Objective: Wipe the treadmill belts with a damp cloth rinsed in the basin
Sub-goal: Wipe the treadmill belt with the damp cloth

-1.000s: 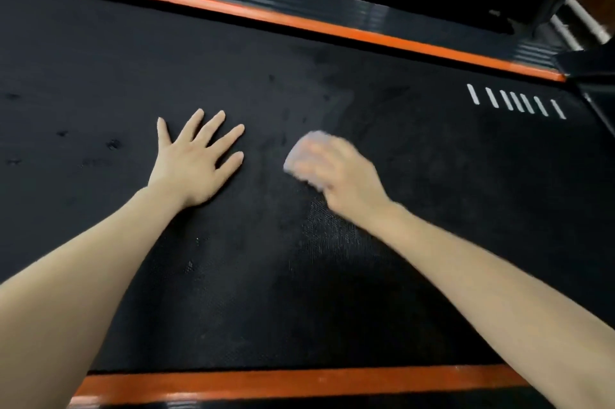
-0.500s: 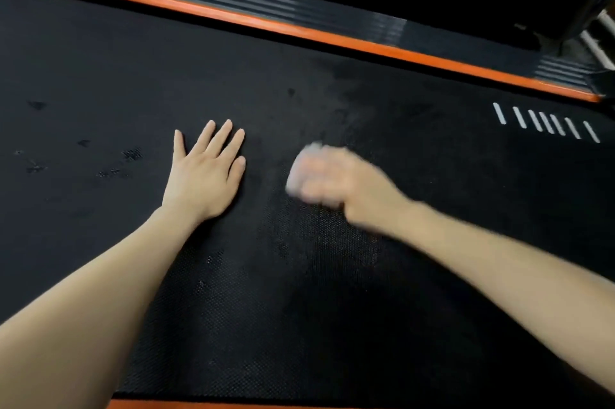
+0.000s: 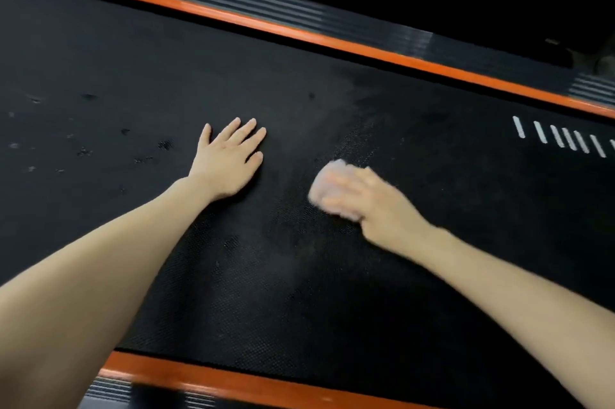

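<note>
The treadmill belt [image 3: 299,292] is black with a fine textured weave and crosses the view from left to right. At the far left of the belt, a scatter of small spots [image 3: 164,144] marks the surface; some read dark, some pale. Whether they are wet or dry cannot be told.

The left hand [image 3: 229,162] lies just right of these spots. It is flat on the belt, palm down, with the fingers straight and slightly spread and the thumb out to the left. It holds nothing. Its bare forearm [image 3: 100,275] runs back to the lower left corner.

The cloth [image 3: 327,188] is a small pale wad. It sits on the belt to the right of the left hand, apart from it, near the middle of the belt's width. The right hand [image 3: 379,205] grips the cloth, fingers curled over its top, and presses it against the belt. Hand and cloth are blurred, so the exact finger placement cannot be told. Beyond the cloth, the belt shows a duller, smeared patch [image 3: 359,109].

At the far right, a row of short white bars [image 3: 562,137] is printed on the belt, well apart from both hands.

An orange strip [image 3: 299,33] borders the far edge of the belt, with a ribbed black side rail [image 3: 299,10] behind it. A second orange strip [image 3: 233,382] borders the near edge.
</note>
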{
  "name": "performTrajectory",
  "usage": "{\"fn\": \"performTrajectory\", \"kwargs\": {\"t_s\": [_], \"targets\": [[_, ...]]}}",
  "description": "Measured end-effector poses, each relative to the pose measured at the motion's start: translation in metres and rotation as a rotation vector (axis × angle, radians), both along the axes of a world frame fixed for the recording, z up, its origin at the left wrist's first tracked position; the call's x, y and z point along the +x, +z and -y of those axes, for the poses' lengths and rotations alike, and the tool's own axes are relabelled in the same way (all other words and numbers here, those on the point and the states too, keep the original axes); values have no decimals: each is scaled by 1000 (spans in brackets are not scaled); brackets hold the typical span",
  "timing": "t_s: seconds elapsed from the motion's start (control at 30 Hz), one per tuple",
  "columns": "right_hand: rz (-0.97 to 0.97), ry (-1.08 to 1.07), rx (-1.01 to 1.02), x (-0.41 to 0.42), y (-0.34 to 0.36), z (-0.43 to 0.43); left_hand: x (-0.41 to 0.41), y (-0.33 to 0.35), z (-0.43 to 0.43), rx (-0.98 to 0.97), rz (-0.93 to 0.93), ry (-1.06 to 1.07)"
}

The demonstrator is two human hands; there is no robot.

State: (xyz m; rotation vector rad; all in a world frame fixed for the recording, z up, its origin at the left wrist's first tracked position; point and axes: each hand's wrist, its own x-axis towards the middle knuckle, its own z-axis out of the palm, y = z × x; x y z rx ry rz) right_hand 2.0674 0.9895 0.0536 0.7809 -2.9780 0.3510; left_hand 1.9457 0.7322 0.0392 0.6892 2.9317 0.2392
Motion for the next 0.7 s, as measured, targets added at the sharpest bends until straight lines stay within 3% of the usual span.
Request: {"fn": "performTrajectory", "kwargs": {"t_s": [0.1, 0.27, 0.4, 0.47, 0.57, 0.63, 0.7], "targets": [[57, -320, 5, -60, 0, -29, -29, 6, 3, -84, -31, -36], [-21, -455, 11, -98, 8, -21, -55, -8, -2, -101, -34, 56], [36, -765, -26, -139, 25, -8, -58, -11, -1, -63, -50, 55], [24, -631, 40, -121, 15, 30, -59, -13, -1, -40, -60, 48], [64, -95, 65, -44, -10, 82, -58, -17, 1, 40, -121, 90], [9, 160, 59, -36, -3, 70, -60, -18, 1, 55, -134, 128], [-2, 106, -10, -77, 5, 41, -61, -20, 1, 47, -124, 131]]}}
